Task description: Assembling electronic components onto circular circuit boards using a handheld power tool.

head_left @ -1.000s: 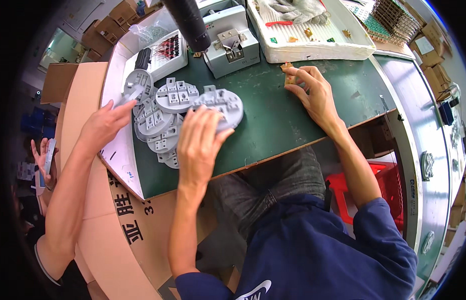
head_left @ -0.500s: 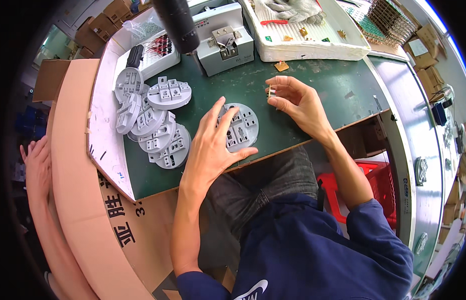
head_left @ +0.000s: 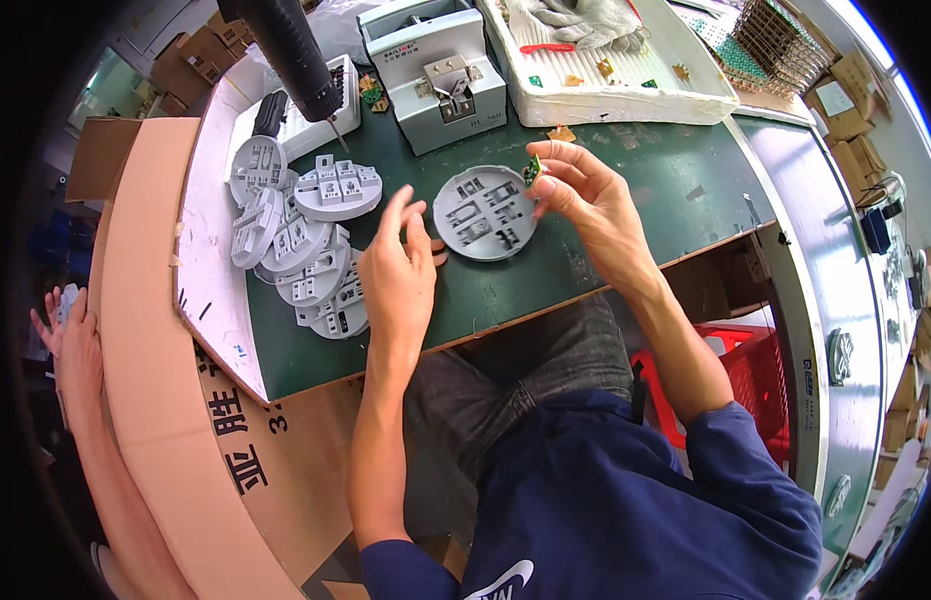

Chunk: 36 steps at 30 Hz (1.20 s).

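A small green circuit board (head_left: pixel 531 171) is pinched between the thumb and fingertips of my right hand (head_left: pixel 600 205). Just left of and below it, a round grey plastic disc (head_left: pixel 484 213) lies on the bench, its rimmed, recessed face up with several slots. My left hand (head_left: pixel 400 275) hovers left of the disc with fingers apart and slightly blurred, holding nothing. Beyond that hand, a pile of similar grey discs (head_left: pixel 310 260) overlaps, with raised blocks on top.
A black electric screwdriver (head_left: pixel 290 60) hangs over the bench's far left. Behind the disc stands a grey machine (head_left: pixel 450 100); right of it, a white foam tray (head_left: pixel 625 100) holds gloves and small boards. A cardboard sheet (head_left: pixel 150 330) borders the left side, with another person's hand (head_left: pixel 77 345) beyond.
The grey disc has been turned over and sits farther away. My left hand has come off it toward the left. The screwdriver has swung left. The board in my right hand has tilted.
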### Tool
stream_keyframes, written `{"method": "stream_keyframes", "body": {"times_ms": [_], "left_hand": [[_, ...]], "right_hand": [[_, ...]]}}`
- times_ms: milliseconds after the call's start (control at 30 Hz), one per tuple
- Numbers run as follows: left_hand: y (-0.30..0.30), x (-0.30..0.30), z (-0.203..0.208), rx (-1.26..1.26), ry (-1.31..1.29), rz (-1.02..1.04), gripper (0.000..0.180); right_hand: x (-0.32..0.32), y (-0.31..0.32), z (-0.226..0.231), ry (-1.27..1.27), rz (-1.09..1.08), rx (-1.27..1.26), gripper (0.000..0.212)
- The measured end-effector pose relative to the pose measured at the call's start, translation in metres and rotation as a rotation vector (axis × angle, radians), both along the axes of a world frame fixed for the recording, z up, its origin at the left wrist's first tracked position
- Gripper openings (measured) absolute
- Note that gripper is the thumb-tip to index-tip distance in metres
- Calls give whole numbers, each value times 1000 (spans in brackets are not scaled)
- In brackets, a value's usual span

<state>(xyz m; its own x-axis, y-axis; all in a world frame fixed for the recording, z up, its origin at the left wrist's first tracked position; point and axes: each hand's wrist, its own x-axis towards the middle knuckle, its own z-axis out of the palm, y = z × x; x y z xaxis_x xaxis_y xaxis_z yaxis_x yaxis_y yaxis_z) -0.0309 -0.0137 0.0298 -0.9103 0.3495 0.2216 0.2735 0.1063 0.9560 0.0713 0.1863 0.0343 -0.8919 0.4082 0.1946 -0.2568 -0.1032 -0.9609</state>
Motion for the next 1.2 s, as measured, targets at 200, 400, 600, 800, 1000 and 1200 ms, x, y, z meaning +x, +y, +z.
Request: {"method": "stream_keyframes", "body": {"times_ms": [200,400,600,800,1000,1200], "left_hand": [[-5,26,30,-251,407,32,36],[6,39,38,281,-471,-471,46],[-4,33,21,241,-434,-457,42],[-15,29,32,5,-370,-487,39],[-22,23,24,75,-542,-598,41],[-21,24,20,248,-659,-679,44]], "right_hand": [[7,-12,3,55,92,-48,44],[11,-19,-5,154,164,137,48],[18,-24,25,109,148,537,63],[22,-15,43,124,222,919,40],[21,-9,49,120,260,1100,35],[24,-3,42,55,258,939,34]]}}
